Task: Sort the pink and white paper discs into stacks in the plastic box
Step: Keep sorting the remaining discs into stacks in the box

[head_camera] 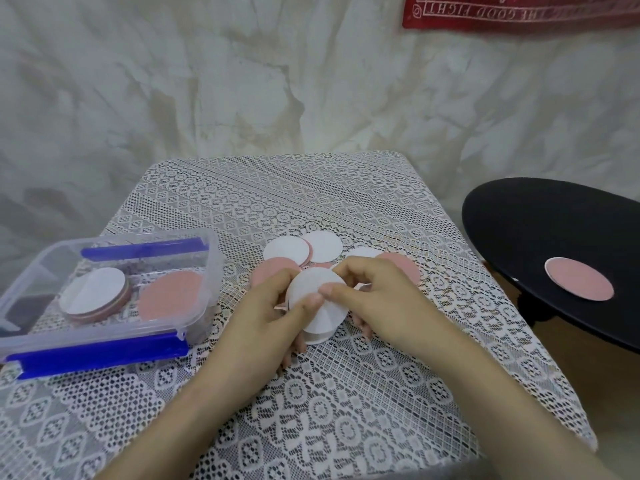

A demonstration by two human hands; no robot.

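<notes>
The left hand (273,306) cradles a small stack of discs (320,308) from the side and below, fingers curled under it and thumb pressed on the white top face. The right hand (377,299) pinches the same stack at its upper edge, thumb and forefinger closed on the rim. Both hands grip it just above the bench (346,393), probably to square the edges or to thumb one disc free and check its colour.

Just behind the hands the unsorted discs lie on the lace cloth: a white disc (285,252) overlapping a second white disc (325,245), a pink disc (268,273) partly hidden by the left hand, and another pink disc (403,268) beside the right hand.

To the left, near the bench edge, the plastic box (213,258) stands without a lid. It holds a white-topped stack (91,291) and, beside it but apart, a pink-topped stack (171,294), so the sorting looks well begun and the box sits within easy reach of the left hand.

Well to the right, off the bench, a lone pink-faced disc (579,278) rests on a black round stool (536,220), not yet fetched
</notes>
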